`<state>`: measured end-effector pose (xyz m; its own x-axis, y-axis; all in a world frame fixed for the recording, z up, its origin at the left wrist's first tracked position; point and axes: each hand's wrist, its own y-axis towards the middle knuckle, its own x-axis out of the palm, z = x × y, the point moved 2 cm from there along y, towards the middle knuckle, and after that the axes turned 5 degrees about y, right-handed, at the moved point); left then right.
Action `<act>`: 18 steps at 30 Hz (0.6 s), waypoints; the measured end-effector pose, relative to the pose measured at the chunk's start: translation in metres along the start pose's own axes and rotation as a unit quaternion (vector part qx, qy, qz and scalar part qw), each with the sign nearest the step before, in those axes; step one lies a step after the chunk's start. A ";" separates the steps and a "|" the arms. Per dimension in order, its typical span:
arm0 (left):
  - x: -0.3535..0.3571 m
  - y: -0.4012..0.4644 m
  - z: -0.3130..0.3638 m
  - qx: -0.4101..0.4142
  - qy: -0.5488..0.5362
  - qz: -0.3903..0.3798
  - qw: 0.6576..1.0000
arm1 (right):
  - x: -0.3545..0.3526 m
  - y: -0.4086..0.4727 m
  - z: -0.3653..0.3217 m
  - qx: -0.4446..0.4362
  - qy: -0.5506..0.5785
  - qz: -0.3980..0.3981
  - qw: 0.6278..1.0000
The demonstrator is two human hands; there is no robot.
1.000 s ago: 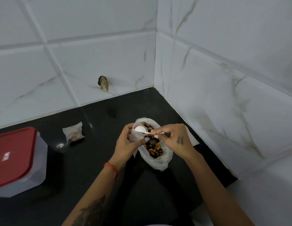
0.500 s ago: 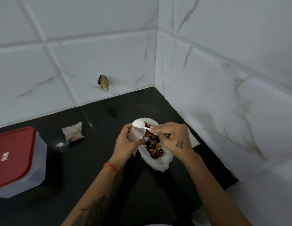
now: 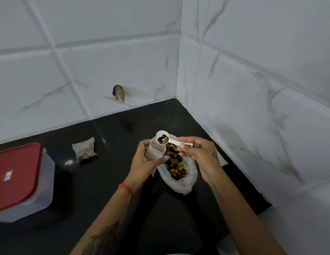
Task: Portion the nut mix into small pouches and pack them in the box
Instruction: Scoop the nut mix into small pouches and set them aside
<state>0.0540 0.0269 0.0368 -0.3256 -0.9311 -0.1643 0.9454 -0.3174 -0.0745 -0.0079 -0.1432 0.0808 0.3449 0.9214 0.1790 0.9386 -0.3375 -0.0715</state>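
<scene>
Right now, scoop over pouch: a white scoop (image 3: 162,139) with a few dark raisins and a nut piece sits at the open mouth of a small pouch (image 3: 154,150)
Left hand: left hand (image 3: 144,167) wraps its fingers and thumb round the small pouch, holding it upright with the mouth up
Right hand: right hand (image 3: 199,156) pinches the scoop's handle between thumb and fingertips; the handle runs from the bowl toward the right
Key relation: the scoop's bowl lies just above and touching the pouch rim, so I judge a tilt of the bowl to the left would drop the load in
Nut mix: nut mix (image 3: 174,165) lies in a larger open bag (image 3: 181,183) on the black counter (image 3: 109,181), directly below both hands
Filled pouch: filled pouch (image 3: 84,151) lies on the counter, well apart to the left
Box: box (image 3: 22,178) with a red lid on stands at the far left, nearer the left hand
</scene>
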 end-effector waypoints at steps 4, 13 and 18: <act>-0.005 -0.001 -0.006 -0.028 0.020 0.020 0.999 | -0.009 0.006 0.010 0.075 0.087 0.062 0.992; -0.007 -0.007 -0.019 -0.099 0.045 -0.005 0.994 | -0.005 0.011 0.043 -0.130 -0.418 0.006 0.899; -0.005 -0.010 -0.023 -0.105 0.066 -0.028 0.992 | -0.003 0.019 0.044 0.002 -0.576 -0.132 0.806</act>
<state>0.0461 0.0391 0.0157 -0.3898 -0.8769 -0.2813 0.9058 -0.3101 -0.2886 0.0090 -0.1439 0.0353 -0.1031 0.5287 -0.8425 0.9776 -0.1023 -0.1838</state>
